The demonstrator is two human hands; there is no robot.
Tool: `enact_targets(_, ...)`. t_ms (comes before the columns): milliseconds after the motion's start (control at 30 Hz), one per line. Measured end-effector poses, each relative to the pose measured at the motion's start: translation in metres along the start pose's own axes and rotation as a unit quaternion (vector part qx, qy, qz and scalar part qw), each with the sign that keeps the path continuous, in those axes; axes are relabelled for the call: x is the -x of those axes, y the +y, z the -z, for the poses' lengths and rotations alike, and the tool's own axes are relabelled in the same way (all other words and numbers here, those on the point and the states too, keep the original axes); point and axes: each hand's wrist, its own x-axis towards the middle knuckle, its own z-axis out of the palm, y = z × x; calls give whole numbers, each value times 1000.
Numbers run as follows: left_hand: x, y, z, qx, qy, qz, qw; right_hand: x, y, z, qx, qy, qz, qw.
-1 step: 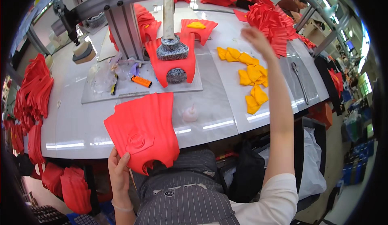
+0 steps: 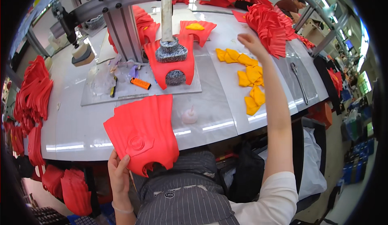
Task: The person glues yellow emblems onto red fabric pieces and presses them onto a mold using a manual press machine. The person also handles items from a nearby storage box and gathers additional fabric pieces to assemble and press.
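Note:
In my left hand (image 2: 119,174) is a red moulded sheet piece (image 2: 147,124), with ridges, a raised round emblem and an arched cutout at its lower edge. The thumb lies on its front at the lower left corner and the other fingers go behind. My right hand (image 2: 252,45) is stretched far forward over the table. Its fingers look loosely bent and apart, and I see nothing in them. Several folded yellow pieces (image 2: 252,75) lie just below it, and a fanned pile of red pieces (image 2: 268,29) is beside it on the right.
A press head (image 2: 171,51) rests on another red piece (image 2: 161,69) ahead. An orange cutter (image 2: 140,83) lies left of it. A small squeeze bottle (image 2: 189,115) stands nearer me. A ratchet wrench (image 2: 299,83) lies at right, and red stacks (image 2: 32,95) hang at the left edge.
My right hand has shifted slightly left and shows more sharply. The red piece in my left hand stays almost where it was.

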Motion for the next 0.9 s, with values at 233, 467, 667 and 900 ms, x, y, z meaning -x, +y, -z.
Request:
enact_targets(233, -4, 5, -2, 2, 15, 4, 1000, -35, 81, -51, 165, -33, -144, 975)
enact_targets(467, -4, 5, 0, 10, 13, 5, 1000, -13, 17, -48, 347, -125, -117, 922)
enact_targets(667, 6, 3, 12, -19, 4, -14, 1000, 51, -13, -32, 219, -127, -48, 966)
enact_targets(900, 27, -2, 14, 44, -24, -55, 997, 179, -104, -71, -229, -99, -39, 968)
